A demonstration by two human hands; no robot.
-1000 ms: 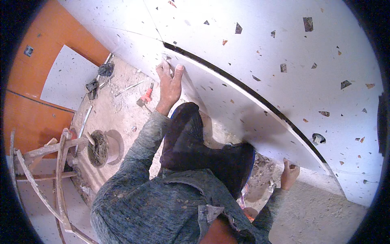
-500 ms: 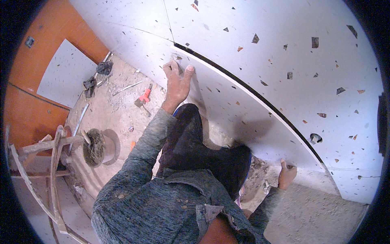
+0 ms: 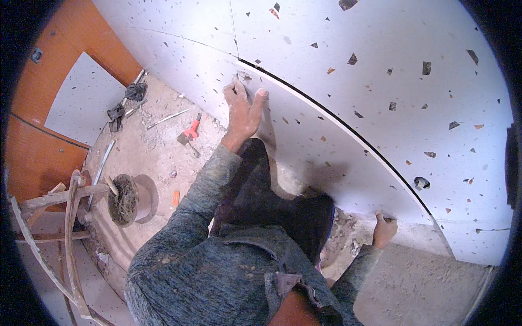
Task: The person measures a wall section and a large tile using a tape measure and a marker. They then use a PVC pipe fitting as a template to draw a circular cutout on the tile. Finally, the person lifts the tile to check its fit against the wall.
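A long white wall tile [image 3: 326, 157] with dark and brown flecks stands in front of my knees, tilted slightly from the wall. My left hand [image 3: 243, 117] is at its left end, fingers bent against it and thumb stretched upward. Low at the right end, my right hand [image 3: 384, 232] grips the tile's bottom edge, thumb up and the other fingers partly hidden. A thin dark gap runs between this tile's top edge and the matching wall tile [image 3: 375, 70] above.
A red-handled tool [image 3: 191, 130] lies on the dusty floor, left of me. Farther left are a bucket of mortar [image 3: 126, 201], a wooden stand [image 3: 70, 198], metal strips [image 3: 167, 118] and black bags [image 3: 136, 91]. An orange panel [image 3: 81, 32] stands behind. A hole [image 3: 421, 183] pierces the upper tile.
The dark gap above the lower tile has narrowed as its top edge moved closer to the upper tile. Both hands keep their places on it. The view has shifted slightly.
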